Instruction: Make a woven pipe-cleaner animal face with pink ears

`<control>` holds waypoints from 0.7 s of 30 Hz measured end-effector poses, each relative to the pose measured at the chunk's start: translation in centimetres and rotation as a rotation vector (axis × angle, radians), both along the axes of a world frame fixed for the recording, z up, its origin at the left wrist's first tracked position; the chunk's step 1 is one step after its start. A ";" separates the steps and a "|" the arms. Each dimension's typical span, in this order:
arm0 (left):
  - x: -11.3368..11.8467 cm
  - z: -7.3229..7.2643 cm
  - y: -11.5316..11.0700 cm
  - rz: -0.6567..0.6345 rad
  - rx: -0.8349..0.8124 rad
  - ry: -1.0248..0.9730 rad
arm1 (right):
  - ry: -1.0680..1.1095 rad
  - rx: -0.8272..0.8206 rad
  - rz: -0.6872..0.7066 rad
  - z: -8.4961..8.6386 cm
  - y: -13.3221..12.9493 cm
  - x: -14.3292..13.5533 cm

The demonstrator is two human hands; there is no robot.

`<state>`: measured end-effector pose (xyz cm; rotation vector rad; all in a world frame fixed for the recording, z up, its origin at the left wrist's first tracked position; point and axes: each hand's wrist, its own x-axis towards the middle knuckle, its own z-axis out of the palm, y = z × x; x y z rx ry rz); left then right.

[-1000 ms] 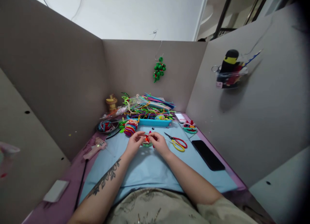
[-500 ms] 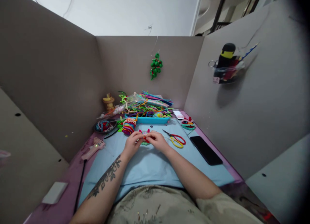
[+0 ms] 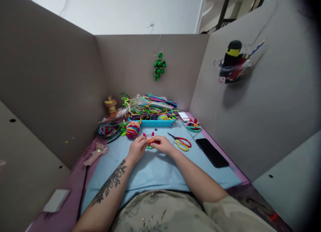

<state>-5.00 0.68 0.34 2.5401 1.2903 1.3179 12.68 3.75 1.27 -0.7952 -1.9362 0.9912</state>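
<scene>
Both my hands meet over a small, colourful pipe-cleaner figure (image 3: 149, 147) on the blue cloth. Pink ear-like tips stick up behind my fingers, and pale green shows below them. My left hand (image 3: 136, 148) pinches the figure's left side, around an orange-red bit at its middle. From the other side my right hand (image 3: 163, 145) has its fingertips closed on the same figure. Fingers cover most of it, so its full shape is hidden. To the right of my right hand lie scissors (image 3: 184, 143) with one red and one yellow handle, blades apart.
A blue tray (image 3: 157, 124) heaped with pipe cleaners (image 3: 150, 110) stands at the back. Left are a striped bundle (image 3: 132, 130), a bowl (image 3: 108, 135) and a pink glue gun (image 3: 95, 155) with a cord. A black phone (image 3: 212, 153) lies right. Grey panels enclose three sides.
The whole view has shifted slightly. My hands stay together on the figure, with only small finger movement; more orange shows between the fingertips now.
</scene>
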 end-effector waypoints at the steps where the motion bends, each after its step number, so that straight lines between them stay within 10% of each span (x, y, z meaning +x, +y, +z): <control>1: 0.1 0.0 0.0 0.014 -0.008 0.020 | -0.016 0.026 -0.016 0.0 0.0 0.0; 13: 1.7 -0.5 -0.3 0.295 -0.108 0.067 | -0.309 0.434 -0.256 -0.9 -0.7 -0.8; 21: 1.8 -0.5 0.1 0.352 -0.116 -0.156 | 0.001 0.298 -0.321 -0.8 -1.5 -2.3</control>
